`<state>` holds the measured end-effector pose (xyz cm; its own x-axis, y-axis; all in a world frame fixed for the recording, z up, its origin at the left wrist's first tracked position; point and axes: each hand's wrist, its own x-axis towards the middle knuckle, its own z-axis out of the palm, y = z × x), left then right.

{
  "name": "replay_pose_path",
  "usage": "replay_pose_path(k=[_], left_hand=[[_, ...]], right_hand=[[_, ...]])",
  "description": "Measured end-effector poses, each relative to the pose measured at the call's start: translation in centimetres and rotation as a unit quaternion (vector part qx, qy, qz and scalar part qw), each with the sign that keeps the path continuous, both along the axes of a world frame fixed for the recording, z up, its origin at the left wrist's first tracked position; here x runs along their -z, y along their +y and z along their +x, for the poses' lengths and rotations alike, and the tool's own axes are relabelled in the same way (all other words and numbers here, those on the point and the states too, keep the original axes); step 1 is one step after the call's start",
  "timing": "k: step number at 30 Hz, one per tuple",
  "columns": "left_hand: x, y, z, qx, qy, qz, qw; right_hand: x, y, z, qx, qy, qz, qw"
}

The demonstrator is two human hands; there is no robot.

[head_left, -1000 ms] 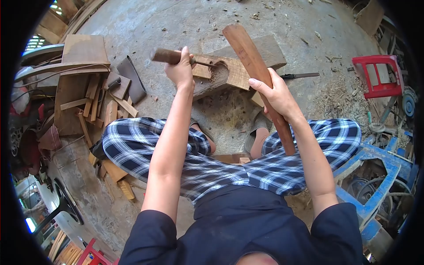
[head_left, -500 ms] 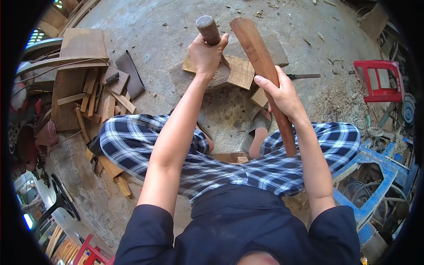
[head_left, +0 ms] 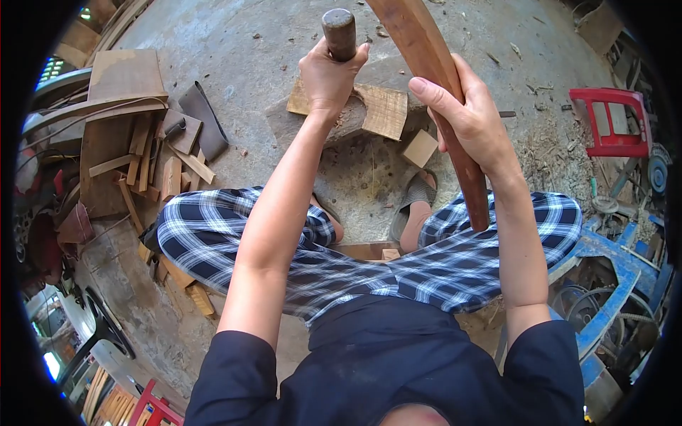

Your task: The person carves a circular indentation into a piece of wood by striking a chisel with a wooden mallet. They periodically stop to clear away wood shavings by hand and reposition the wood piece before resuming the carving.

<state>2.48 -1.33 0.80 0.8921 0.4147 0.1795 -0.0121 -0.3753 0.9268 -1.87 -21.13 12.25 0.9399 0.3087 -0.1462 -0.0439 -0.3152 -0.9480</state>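
Observation:
My left hand [head_left: 329,84] is closed around the upright dark handle of a chisel [head_left: 339,35], its butt end worn pale. The hand hides its blade. Beneath it lies a light-brown workpiece [head_left: 386,112] with a curved cut-out, resting on a weathered wooden block [head_left: 284,122] on the floor. In my right hand [head_left: 474,117] is a long, slightly curved reddish-brown wooden club [head_left: 419,44], gripped near its middle, with the thumb along its side. The club's far end runs out of the top of the view. It is tilted and held apart from the chisel.
A small wood block [head_left: 420,148] sits near my right foot [head_left: 415,220]. Offcuts [head_left: 170,177] are heaped at left by a large wooden panel [head_left: 124,71]. On the right are a red plastic stool [head_left: 616,145], a blue metal frame [head_left: 604,273] and wood shavings [head_left: 543,156].
My right hand has lifted the club up and slightly rightward, closer to the camera. My left hand stays nearly in place on the chisel.

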Motion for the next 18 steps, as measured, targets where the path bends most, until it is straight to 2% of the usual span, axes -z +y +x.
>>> replay_pose_path(k=[8,18], left_hand=[[0.1,0.2,0.5,-0.005,0.015,0.012,1.000],[0.3,-0.4,1.0,-0.014,0.025,0.015,0.999]], right_hand=[[0.1,0.6,-0.3,-0.007,0.026,-0.016,0.999],[-0.9,0.1,0.6,-0.013,-0.007,-0.010,1.000]])
